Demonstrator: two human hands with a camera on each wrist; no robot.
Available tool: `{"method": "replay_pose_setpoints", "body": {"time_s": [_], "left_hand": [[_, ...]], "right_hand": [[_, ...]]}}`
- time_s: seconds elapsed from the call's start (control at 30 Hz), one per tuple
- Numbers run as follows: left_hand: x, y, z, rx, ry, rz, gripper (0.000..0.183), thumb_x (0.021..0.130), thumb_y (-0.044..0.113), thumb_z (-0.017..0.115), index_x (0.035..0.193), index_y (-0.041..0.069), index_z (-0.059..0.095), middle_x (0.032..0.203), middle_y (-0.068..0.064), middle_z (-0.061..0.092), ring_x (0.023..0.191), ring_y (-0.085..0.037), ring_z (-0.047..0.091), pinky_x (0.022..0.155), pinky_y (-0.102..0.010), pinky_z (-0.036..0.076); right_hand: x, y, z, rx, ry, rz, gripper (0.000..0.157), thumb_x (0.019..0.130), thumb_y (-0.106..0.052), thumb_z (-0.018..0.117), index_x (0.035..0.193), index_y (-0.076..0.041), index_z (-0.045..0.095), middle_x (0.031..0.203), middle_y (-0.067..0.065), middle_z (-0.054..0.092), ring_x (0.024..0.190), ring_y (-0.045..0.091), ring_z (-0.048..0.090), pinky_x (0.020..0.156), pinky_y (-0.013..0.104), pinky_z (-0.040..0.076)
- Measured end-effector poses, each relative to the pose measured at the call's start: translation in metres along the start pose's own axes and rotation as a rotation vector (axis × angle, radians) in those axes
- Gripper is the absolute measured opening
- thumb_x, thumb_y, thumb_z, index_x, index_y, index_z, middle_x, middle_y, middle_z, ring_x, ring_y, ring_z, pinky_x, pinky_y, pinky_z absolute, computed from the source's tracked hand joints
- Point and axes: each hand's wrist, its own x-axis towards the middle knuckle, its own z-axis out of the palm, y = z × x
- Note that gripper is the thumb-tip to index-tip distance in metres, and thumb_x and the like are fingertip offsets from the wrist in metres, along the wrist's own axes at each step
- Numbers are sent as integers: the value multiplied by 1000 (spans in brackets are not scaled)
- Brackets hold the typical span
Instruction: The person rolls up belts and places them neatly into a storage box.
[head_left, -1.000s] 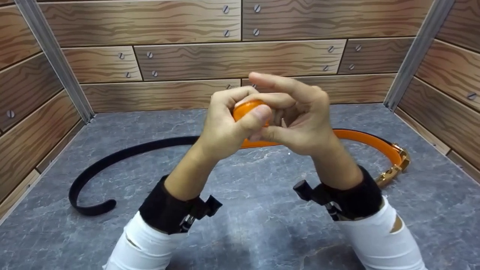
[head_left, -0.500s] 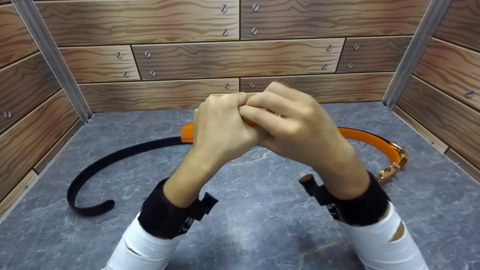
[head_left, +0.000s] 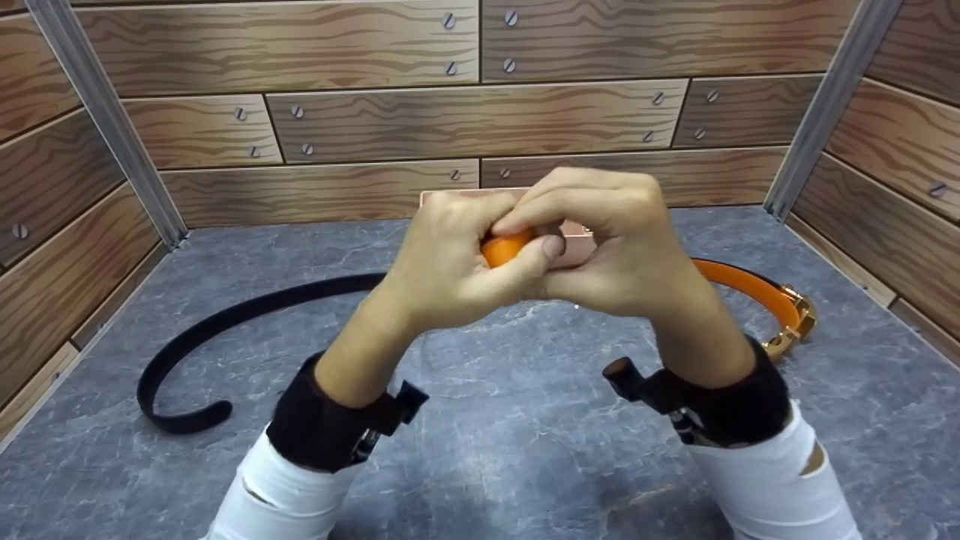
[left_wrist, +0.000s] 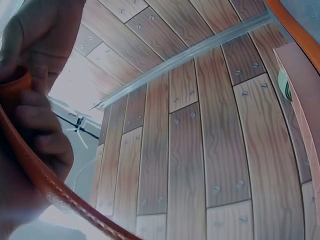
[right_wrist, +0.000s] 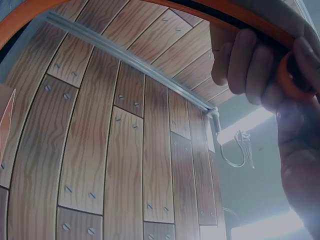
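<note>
Both hands meet over the middle of the table around a leather belt, orange on one face and black on the other. Rolled into a small orange coil [head_left: 505, 249], part of it sits between them. My left hand [head_left: 454, 262] holds the coil, thumb along its near side. From the other side, the curled fingers of my right hand [head_left: 619, 236] grip its top. The wrist views show the hollow rolled loop [left_wrist: 17, 86] and a stitched strap [left_wrist: 60, 192] running off it. A black length [head_left: 247, 309] curves left; an orange length [head_left: 742, 283] runs right to a gold buckle [head_left: 805, 319].
A pink box [head_left: 574, 249] stands behind the hands, partly hidden by them; a small green round thing [left_wrist: 284, 85] shows beside it in the left wrist view. Wood-patterned panels [head_left: 480, 120] wall the grey marbled table [head_left: 480, 450] at the back and sides.
The right hand's raised index finger has come down over the coil. Both hands have turned, briefly covering the coil, which shows again now. The pink box has come into sight behind them.
</note>
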Motion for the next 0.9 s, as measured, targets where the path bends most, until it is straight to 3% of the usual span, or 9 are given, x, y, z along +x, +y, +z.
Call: {"method": "replay_pose_setpoints", "body": {"time_s": [0.07, 0.23, 0.3, 0.4, 0.57, 0.67, 0.73, 0.8, 0.9], "left_hand": [[-1, 3, 1, 50, -2, -71, 24, 88, 34, 60, 72, 17, 63, 62, 8, 56, 49, -5, 42, 44, -24, 35], [-2, 13, 5, 358, -91, -354, 33, 79, 38, 62, 57, 21, 44, 52, 7, 40, 49, -13, 40, 41, -32, 37], [-3, 15, 5, 415, -133, -402, 37, 76, 38, 64, 54, 21, 39, 50, 7, 36, 48, -15, 40, 40, -33, 38], [-4, 13, 2, 353, -132, -333, 36, 77, 36, 65, 55, 20, 41, 50, 7, 36, 47, -13, 38, 40, -31, 35], [-4, 4, 1, -19, -120, -120, 23, 89, 30, 65, 75, 12, 59, 63, 4, 51, 52, -6, 43, 48, -24, 36], [-3, 1, 3, -237, -141, -107, 22, 91, 29, 68, 83, 9, 63, 70, 3, 57, 55, -4, 46, 49, -23, 39], [-2, 0, 4, -304, -136, -120, 23, 90, 28, 69, 80, 9, 63, 69, 3, 56, 54, -3, 45, 47, -23, 37], [-1, 1, 5, -269, -106, -128, 25, 87, 29, 70, 72, 10, 61, 64, 4, 54, 51, -4, 43, 45, -23, 35], [-1, 4, 6, 10, -42, -155, 29, 82, 35, 68, 63, 17, 57, 55, 7, 49, 48, -5, 40, 42, -24, 33]], "right_hand": [[-2, 2, 0, -19, -49, 19, 21, 71, -2, 85, 90, -4, 76, 88, 6, 73, 81, 18, 67, 77, 25, 54], [-8, 5, 4, -388, -210, -42, 14, 74, -5, 78, 85, -7, 69, 86, 2, 67, 77, 19, 60, 71, 29, 48], [-8, 6, 7, -487, -229, -85, 12, 72, -2, 73, 80, -8, 65, 79, 2, 64, 72, 20, 55, 65, 31, 42], [-6, 9, 10, -435, -182, -118, 12, 70, -1, 72, 75, -8, 64, 71, 2, 60, 66, 21, 48, 63, 32, 34], [-4, 14, 7, -143, -66, -90, 15, 69, -8, 82, 74, -6, 69, 69, 2, 62, 67, 18, 48, 66, 26, 37], [-3, 15, 3, 3, -24, -60, 22, 69, -17, 88, 73, -5, 71, 67, 3, 64, 67, 17, 48, 65, 25, 38], [-2, 14, 1, 57, -15, -53, 28, 67, -24, 91, 74, -4, 72, 68, 4, 65, 68, 17, 49, 67, 26, 39], [-2, 13, 0, 36, -29, -60, 29, 68, -26, 92, 76, -5, 73, 70, 4, 67, 70, 18, 50, 68, 27, 40], [-3, 10, 1, -111, -104, -88, 26, 70, -22, 89, 80, -6, 72, 77, 3, 69, 76, 22, 50, 71, 28, 39]]}}
